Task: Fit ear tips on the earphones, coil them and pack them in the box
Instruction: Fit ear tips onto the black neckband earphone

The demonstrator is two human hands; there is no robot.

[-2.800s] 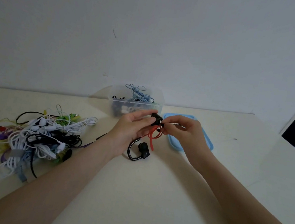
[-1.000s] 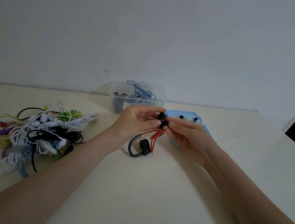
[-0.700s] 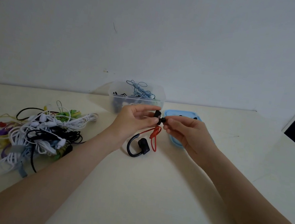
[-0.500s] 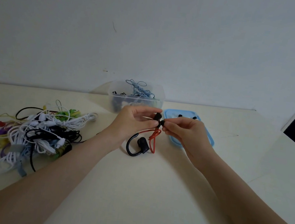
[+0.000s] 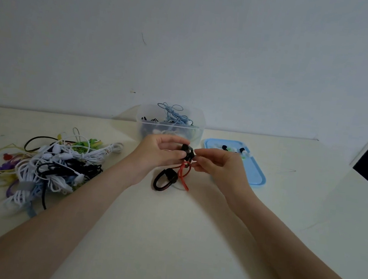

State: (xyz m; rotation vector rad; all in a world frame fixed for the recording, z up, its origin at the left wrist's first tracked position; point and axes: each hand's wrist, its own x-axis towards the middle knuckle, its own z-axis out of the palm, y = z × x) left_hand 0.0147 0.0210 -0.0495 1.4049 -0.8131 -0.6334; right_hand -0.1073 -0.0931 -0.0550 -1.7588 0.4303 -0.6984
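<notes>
Head view: the left hand [image 5: 158, 152] pinches a black earbud [image 5: 186, 149] between thumb and fingers, raised just above the tabletop [image 5: 166, 241]. The right hand [image 5: 219, 167] pinches something small and dark against that bud, apparently an ear tip; it is too small to be sure. From the bud a red cable [image 5: 183, 176] hangs down to the second earbud with its black ear hook [image 5: 166, 180], which rests on the tabletop below the hands. Behind them stands the clear box [image 5: 199, 127], already holding coiled earphones; to the right lies a blue tray [image 5: 257, 174] of loose tips, to the left a tangled pile of earphones [image 5: 48, 162]. The set looks light: the cable limp, the hook springy, the tip likely soft and slippery. Best grip the rigid bud body, not the cable
</notes>
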